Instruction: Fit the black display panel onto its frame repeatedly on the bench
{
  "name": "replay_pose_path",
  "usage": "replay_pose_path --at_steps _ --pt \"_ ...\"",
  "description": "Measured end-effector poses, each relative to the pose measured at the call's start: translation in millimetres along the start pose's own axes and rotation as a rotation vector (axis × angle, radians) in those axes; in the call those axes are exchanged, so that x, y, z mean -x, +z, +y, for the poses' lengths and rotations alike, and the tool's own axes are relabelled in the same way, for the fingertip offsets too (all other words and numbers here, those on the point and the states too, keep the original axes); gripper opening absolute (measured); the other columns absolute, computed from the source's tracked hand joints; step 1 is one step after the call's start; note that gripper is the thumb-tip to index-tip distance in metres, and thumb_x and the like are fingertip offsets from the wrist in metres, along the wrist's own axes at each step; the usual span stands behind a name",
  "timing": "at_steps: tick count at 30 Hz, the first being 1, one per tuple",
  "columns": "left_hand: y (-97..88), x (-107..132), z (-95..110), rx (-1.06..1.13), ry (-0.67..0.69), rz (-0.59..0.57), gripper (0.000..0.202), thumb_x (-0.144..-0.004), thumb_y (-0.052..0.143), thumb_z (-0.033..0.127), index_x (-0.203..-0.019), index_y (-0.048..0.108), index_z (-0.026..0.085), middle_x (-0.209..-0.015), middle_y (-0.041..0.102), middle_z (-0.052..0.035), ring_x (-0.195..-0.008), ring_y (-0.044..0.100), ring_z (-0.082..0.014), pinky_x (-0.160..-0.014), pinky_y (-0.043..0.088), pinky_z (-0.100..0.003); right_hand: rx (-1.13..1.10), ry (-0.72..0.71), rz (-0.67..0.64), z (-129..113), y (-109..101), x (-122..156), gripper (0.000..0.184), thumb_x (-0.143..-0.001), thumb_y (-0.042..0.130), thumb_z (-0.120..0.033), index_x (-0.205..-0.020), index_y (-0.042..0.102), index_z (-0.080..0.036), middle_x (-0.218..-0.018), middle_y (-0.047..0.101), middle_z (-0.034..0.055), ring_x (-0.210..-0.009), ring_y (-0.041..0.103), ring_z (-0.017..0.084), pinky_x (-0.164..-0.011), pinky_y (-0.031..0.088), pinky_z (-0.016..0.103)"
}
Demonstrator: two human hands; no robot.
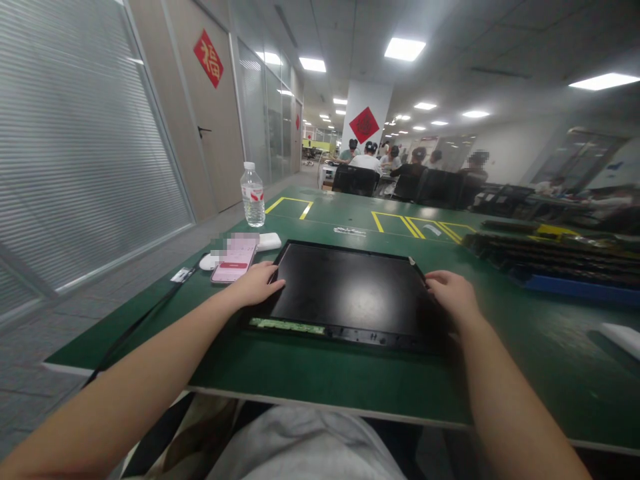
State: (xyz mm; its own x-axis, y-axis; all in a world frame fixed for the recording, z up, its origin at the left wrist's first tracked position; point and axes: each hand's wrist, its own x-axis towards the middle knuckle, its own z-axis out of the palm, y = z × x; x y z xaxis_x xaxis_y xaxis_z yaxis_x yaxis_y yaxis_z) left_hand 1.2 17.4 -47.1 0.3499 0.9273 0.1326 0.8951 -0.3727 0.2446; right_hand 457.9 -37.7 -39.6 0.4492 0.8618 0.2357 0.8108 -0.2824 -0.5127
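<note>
A black flat display panel [345,283] lies screen up on the green table in front of me. Along its near edge runs a narrow green circuit board [287,325] on the left part of a dark strip. My left hand [257,283] grips the panel's left edge, thumb on top of the frame. At the opposite edge, my right hand [453,293] is closed on the side, its fingertips at the rim; its lower fingers are hidden. A small pale tab [412,261] shows at the panel's far right corner.
A phone [234,259], a white case-like object [269,241] and a water bottle [253,197] stand or lie at the left. A stack of dark panels [530,257] with a blue piece [575,291] is at the right. Yellow tape [415,227] marks the table [320,383]; people sit beyond.
</note>
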Motion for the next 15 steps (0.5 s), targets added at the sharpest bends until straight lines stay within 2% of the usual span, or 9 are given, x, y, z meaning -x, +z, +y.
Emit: replay_pose_path --at_steps 2,4,7,10,15 --pt "-0.9 2 -1 0.025 -0.011 -0.018 0.067 -0.083 0.052 0.053 -0.132 0.060 0.008 -0.140 0.055 -0.0237 -0.132 0.049 -0.0391 -0.109 0.038 -0.046 -0.017 0.041 0.007 2 -2 -1 0.030 -0.075 0.059 -0.027 -0.099 0.076 -0.021 -0.093 0.075 0.0068 -0.089 0.068 0.023 -0.074 0.048 0.029" --pt "-3.1 6 -2 0.040 -0.008 -0.027 0.082 -0.077 0.059 0.061 -0.142 0.051 0.011 -0.151 0.043 -0.0232 -0.141 0.036 -0.0425 -0.112 0.033 -0.051 0.002 0.068 -0.033 3 -3 -3 0.029 -0.074 0.060 -0.024 -0.098 0.077 -0.021 -0.093 0.075 0.0068 -0.086 0.067 0.022 -0.071 0.047 0.028" --pt "-10.1 12 -3 0.061 0.112 -0.059 0.091 -0.071 0.067 0.065 -0.147 0.046 0.018 -0.160 0.029 -0.0201 -0.146 0.024 -0.0425 -0.115 0.026 -0.054 0.053 0.092 -0.147 5 -1 -5 0.029 -0.075 0.062 -0.023 -0.099 0.077 -0.020 -0.085 0.074 0.0064 -0.077 0.067 0.021 -0.067 0.046 0.028" --pt "-20.1 17 -5 0.110 0.261 -0.163 0.084 -0.072 0.070 0.060 -0.145 0.049 0.023 -0.160 0.031 -0.0168 -0.145 0.030 -0.0370 -0.115 0.028 -0.049 0.082 0.086 -0.194 8 3 -7 0.032 -0.076 0.063 -0.022 -0.104 0.077 -0.018 -0.087 0.075 0.0077 -0.078 0.068 0.021 -0.070 0.048 0.029" --pt "-32.0 20 -9 0.175 0.339 -0.242 0.079 -0.071 0.075 0.053 -0.142 0.052 0.028 -0.158 0.037 -0.0112 -0.141 0.038 -0.0342 -0.114 0.032 -0.045 0.128 0.027 -0.205 12 8 -8 0.031 -0.074 0.064 -0.017 -0.101 0.078 -0.015 -0.099 0.075 0.0118 -0.089 0.069 0.024 -0.079 0.050 0.031"
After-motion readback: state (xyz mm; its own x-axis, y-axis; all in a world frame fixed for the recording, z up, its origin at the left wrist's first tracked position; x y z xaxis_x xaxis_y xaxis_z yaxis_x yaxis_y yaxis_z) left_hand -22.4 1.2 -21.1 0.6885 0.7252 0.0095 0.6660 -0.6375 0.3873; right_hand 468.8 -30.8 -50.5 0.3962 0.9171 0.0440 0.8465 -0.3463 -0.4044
